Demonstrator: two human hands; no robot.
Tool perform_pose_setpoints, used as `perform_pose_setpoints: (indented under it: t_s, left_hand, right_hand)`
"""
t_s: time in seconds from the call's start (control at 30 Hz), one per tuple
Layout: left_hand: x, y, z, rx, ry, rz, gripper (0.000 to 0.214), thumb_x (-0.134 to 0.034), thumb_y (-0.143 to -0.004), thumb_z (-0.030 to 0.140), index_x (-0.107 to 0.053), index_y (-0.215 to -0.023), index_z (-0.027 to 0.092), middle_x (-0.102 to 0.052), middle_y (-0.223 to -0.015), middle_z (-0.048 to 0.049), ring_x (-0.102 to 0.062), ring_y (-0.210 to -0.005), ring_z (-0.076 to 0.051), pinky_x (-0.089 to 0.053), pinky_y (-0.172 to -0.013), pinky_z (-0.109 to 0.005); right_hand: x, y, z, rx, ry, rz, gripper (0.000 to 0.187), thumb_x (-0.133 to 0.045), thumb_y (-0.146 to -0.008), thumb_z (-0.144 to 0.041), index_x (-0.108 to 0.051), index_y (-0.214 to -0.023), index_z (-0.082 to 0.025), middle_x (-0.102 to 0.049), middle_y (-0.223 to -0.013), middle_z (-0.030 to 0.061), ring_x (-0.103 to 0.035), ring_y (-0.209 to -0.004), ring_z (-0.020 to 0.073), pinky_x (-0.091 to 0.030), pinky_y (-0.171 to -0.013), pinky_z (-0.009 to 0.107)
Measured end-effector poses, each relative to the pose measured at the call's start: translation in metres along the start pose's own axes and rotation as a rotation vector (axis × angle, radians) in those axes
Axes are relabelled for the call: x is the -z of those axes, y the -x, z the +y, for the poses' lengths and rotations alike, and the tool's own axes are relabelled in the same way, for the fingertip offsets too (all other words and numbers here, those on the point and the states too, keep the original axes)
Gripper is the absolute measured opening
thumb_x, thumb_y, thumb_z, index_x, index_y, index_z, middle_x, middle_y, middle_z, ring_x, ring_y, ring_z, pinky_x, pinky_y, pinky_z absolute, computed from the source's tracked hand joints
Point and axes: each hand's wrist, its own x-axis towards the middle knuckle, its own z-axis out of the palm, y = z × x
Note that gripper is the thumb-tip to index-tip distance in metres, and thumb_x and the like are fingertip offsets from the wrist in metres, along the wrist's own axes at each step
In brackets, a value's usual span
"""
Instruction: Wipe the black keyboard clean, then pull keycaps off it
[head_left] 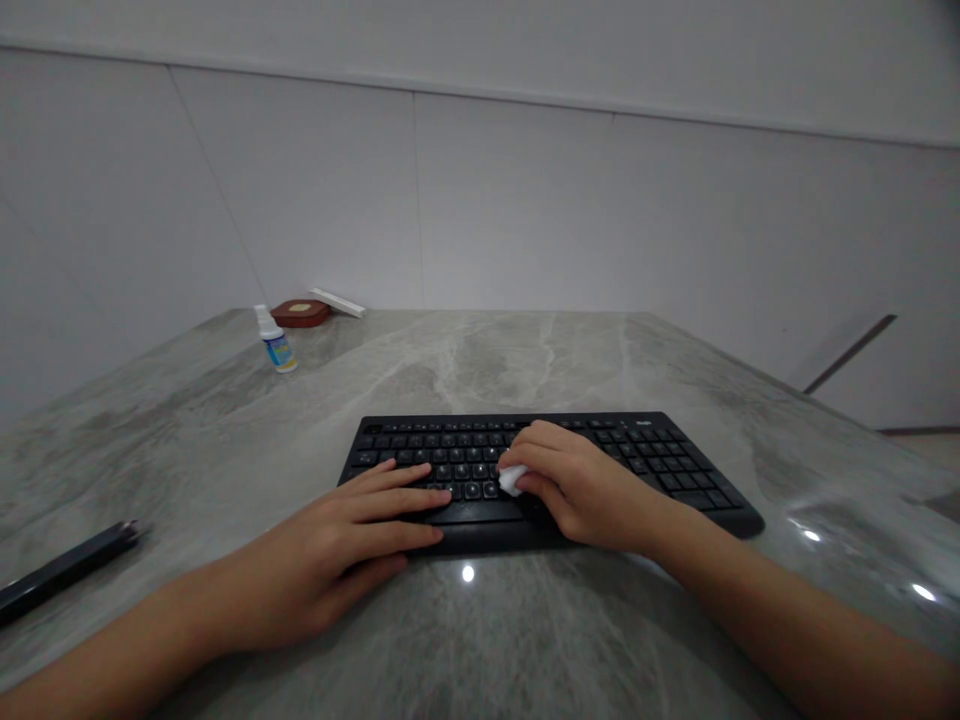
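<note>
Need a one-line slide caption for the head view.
Left hand resting on a black keyboard, right hand pinching a white wad at its keys.

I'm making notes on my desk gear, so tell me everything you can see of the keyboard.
The keyboard is black and looks plastic, with pale key markings and a number pad at its right end. It lies flat on the grey marbled table. The left hand rests fingers across its left part; the right hand holds a white wad at its middle keys, hiding some.
</note>
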Motion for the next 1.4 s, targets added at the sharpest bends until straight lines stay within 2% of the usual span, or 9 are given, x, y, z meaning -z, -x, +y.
perform_pose_setpoints:
  t_s: [0.17, 0.4, 0.8, 1.0, 1.17, 1.4]
  left_hand:
    - [-0.001, 0.0, 0.0, 0.006, 0.008, -0.004, 0.048, -0.049, -0.098, 0.014, -0.049, -0.141, 0.034, -0.044, -0.152, 0.001, -0.03, -0.146, -0.026, -0.029, -0.118, -0.054]
    - [0.0, 0.0, 0.0, -0.002, -0.014, -0.008, 0.047, -0.048, -0.098, 0.014, -0.049, -0.142, 0.032, -0.042, -0.153, 0.0009, -0.027, -0.147, -0.026, -0.029, -0.118, -0.054]
    - [0.0, -0.001, 0.0, 0.01, 0.044, 0.007, 0.047, -0.05, -0.097, 0.014, -0.051, -0.14, 0.034, -0.046, -0.151, 0.0013, -0.031, -0.145, -0.026, -0.029, -0.118, -0.054]
    - [0.003, -0.002, 0.002, 0.002, 0.037, 0.011, 0.047, -0.049, -0.096, 0.013, -0.053, -0.139, 0.032, -0.047, -0.15, 0.0, -0.033, -0.144, -0.026, -0.03, -0.117, -0.054]
    - [0.003, -0.002, 0.002, -0.007, 0.053, 0.033, 0.048, -0.052, -0.095, 0.012, -0.054, -0.138, 0.032, -0.048, -0.149, -0.0006, -0.034, -0.143, -0.027, -0.029, -0.117, -0.053]
    - [0.004, -0.002, 0.004, 0.012, 0.044, 0.025, 0.048, -0.052, -0.096, 0.013, -0.052, -0.139, 0.033, -0.047, -0.15, -0.0002, -0.034, -0.144, -0.027, -0.03, -0.117, -0.053]
  right_hand:
    - [0.007, 0.0, 0.001, -0.026, 0.026, -0.086, 0.021, -0.052, -0.09, -0.009, -0.067, -0.102, -0.015, -0.067, -0.096, 0.0093, -0.06, -0.091, 0.0213, -0.049, -0.084, 0.037]
    - [0.019, 0.003, 0.007, -0.057, 0.075, -0.098, 0.02, -0.055, -0.083, -0.006, -0.068, -0.097, -0.015, -0.067, -0.091, 0.0089, -0.061, -0.085, 0.0215, -0.049, -0.08, 0.037]
    - [0.012, 0.002, 0.004, -0.023, 0.056, -0.053, 0.019, -0.051, -0.087, -0.009, -0.066, -0.096, -0.016, -0.067, -0.091, 0.008, -0.061, -0.086, 0.0207, -0.048, -0.08, 0.035]
    - [0.011, 0.001, 0.007, -0.088, 0.087, 0.004, 0.017, -0.052, -0.09, -0.013, -0.067, -0.097, -0.016, -0.068, -0.092, 0.0081, -0.062, -0.088, 0.0212, -0.048, -0.083, 0.037]
    - [0.011, 0.001, 0.003, 0.0, 0.04, -0.066, 0.017, -0.052, -0.089, -0.012, -0.067, -0.095, -0.016, -0.067, -0.09, 0.0078, -0.061, -0.085, 0.0202, -0.048, -0.08, 0.035]
    - [0.008, 0.001, 0.0, -0.034, 0.037, -0.037, 0.017, -0.052, -0.092, -0.016, -0.068, -0.099, -0.016, -0.068, -0.092, 0.0078, -0.061, -0.086, 0.0202, -0.048, -0.081, 0.035]
